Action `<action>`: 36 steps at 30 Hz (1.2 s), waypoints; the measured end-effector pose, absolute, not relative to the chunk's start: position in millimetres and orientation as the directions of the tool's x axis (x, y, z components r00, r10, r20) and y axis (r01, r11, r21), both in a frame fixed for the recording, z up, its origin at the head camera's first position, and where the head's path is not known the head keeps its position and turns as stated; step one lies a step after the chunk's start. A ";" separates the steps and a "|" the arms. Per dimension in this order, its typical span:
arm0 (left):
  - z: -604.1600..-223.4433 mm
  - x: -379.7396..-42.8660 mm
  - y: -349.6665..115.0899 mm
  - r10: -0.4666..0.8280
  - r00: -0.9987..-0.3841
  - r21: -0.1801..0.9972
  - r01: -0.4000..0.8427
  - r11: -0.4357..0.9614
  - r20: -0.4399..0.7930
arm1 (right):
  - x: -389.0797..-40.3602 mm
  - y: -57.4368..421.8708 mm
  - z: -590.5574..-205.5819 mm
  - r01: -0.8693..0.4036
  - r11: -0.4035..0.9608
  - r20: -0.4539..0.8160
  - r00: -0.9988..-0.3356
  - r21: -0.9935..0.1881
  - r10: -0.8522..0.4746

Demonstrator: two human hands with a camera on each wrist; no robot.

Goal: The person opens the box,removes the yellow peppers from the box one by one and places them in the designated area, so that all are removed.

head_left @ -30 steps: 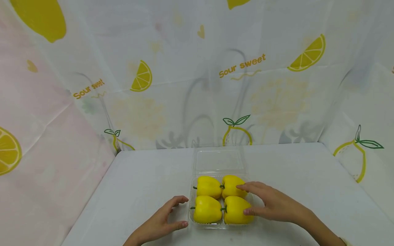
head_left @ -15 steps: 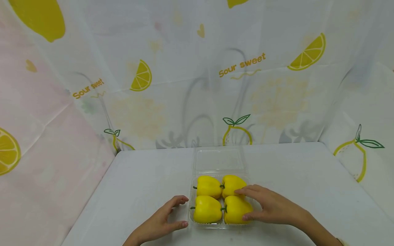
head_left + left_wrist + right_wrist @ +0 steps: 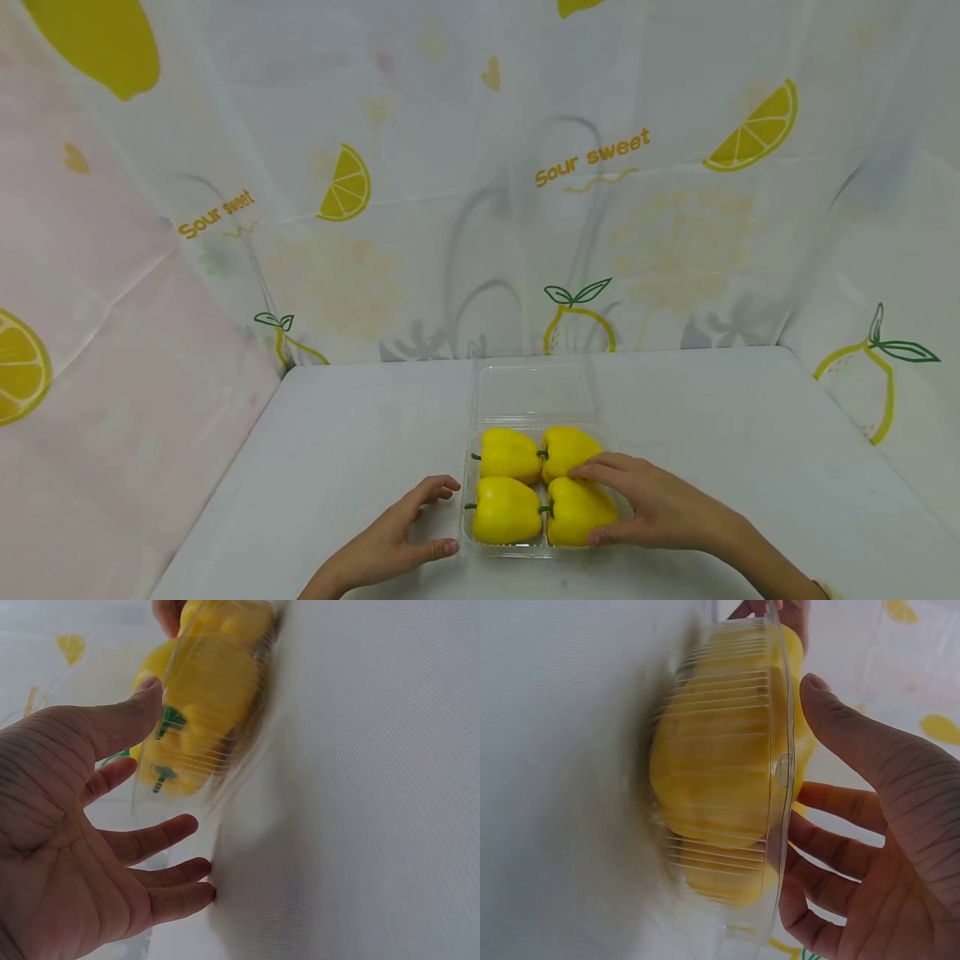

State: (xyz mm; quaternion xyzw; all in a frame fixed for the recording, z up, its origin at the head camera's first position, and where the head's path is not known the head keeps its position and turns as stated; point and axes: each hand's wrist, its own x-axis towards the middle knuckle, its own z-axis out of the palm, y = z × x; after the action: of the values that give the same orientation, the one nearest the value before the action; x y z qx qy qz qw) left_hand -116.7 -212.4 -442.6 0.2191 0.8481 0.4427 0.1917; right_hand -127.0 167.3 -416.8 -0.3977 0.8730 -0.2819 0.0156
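Several yellow bell peppers with green stems sit in a clear plastic clamshell box (image 3: pixel 517 551), its lid (image 3: pixel 534 390) laid back behind it. My right hand (image 3: pixel 663 504) is over the near right bell pepper (image 3: pixel 573 508); thumb at its near side, index fingertip at its far side. In the right wrist view the fingers reach over the box rim, thumb and fingers spread apart around the pepper top. To the left of the box, my left hand (image 3: pixel 390 533) holds nothing, its fingers spread and the thumb apart, close by the near left bell pepper (image 3: pixel 506 510).
The box stands on a white table (image 3: pixel 360 433), near its front. A white curtain (image 3: pixel 420 167) printed with lemons hangs behind the table, and a pinkish cloth (image 3: pixel 112 333) hangs at the left.
My right hand has shifted slightly left and toward me, so its index fingertip has gone from the far right pepper to the near right one's far side. The left hand stays in place.
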 end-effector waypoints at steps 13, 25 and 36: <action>-441.7 -117.2 -212.9 0.551 -0.823 0.825 0.215 0.523 -0.135 | -130.6 163.8 -423.2 -0.707 0.523 0.228 -0.674 -0.476 -0.703; -440.9 -118.1 -212.5 0.556 -0.820 0.822 0.220 0.525 -0.136 | -133.3 164.9 -426.4 -0.729 0.488 0.255 -0.648 -0.481 -0.717; -441.2 -118.3 -212.3 0.555 -0.820 0.825 0.214 0.523 -0.140 | -133.3 162.7 -426.9 -0.723 0.493 0.282 -0.663 -0.484 -0.694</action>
State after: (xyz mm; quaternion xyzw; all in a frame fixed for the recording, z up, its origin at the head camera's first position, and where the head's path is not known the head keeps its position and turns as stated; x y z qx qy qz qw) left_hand -118.3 -212.3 -441.2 0.2261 0.8500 0.4329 0.1974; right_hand -133.3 162.7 -426.9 -0.4100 0.8638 -0.2919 -0.0246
